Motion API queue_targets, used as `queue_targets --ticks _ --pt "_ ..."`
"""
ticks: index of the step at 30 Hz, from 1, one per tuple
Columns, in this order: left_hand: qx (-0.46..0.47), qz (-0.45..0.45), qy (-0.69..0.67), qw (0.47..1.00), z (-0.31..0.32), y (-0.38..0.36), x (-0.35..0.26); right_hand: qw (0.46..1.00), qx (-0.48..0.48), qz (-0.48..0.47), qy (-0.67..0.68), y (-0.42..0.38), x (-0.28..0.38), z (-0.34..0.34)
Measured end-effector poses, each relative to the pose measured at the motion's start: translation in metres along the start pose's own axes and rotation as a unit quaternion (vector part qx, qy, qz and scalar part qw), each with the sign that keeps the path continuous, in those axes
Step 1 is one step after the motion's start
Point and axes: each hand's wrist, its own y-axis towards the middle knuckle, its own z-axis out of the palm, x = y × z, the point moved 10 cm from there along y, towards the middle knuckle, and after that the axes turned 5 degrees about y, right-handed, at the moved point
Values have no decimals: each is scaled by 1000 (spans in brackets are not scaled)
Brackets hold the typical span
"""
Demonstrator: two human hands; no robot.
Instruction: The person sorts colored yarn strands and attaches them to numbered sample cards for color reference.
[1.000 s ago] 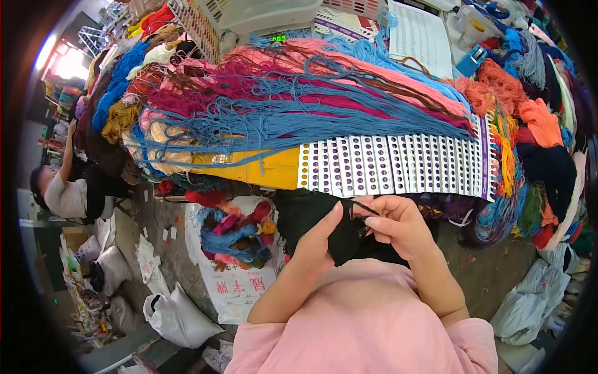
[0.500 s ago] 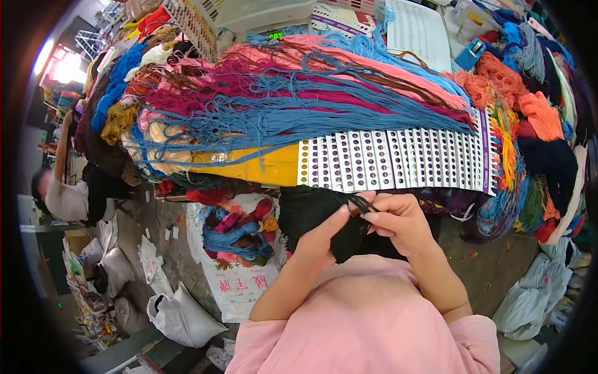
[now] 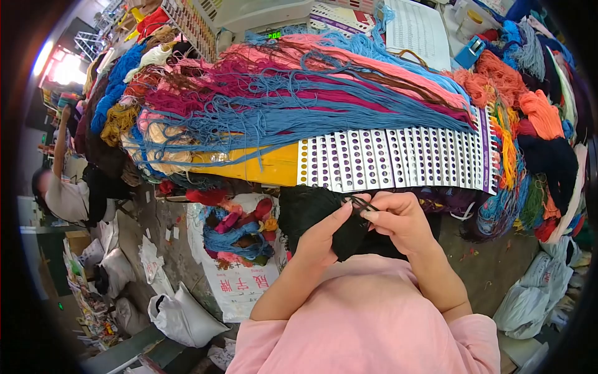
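Observation:
A thick bundle of black thread [image 3: 311,215] is held close to my chest, at the near edge of the table. My left hand [image 3: 324,234] is closed around its right part, thumb on top. With fingertips pinched, my right hand [image 3: 402,221] grips a few black strands drawn out from the bundle. The two hands are close together, the strands running between them. Just beyond them lies a row of white cards with punched holes [image 3: 386,159]. My left fingers are partly hidden under the thread.
Long blue, magenta and pink threads [image 3: 299,109] spread over the table on a yellow board [image 3: 261,165]. Colored yarn heaps [image 3: 542,118] stand at the right. On the floor are a white sack [image 3: 184,315] and a bag with yarn [image 3: 240,227]. A person [image 3: 65,196] is at the far left.
My right hand's fingers have shifted slightly on the black strands. My left hand and the bundle stay nearly where they were.

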Motion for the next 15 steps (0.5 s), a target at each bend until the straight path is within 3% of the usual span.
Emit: queue_targets --ticks 11,15 --pt "-12 22 1 1000 4 0 -5 1000 -2 -16 -24 -3 2 -3" --pt "-35 27 35 998 -2 1 -5 992 -9 -89 -88 -3 11 -3"
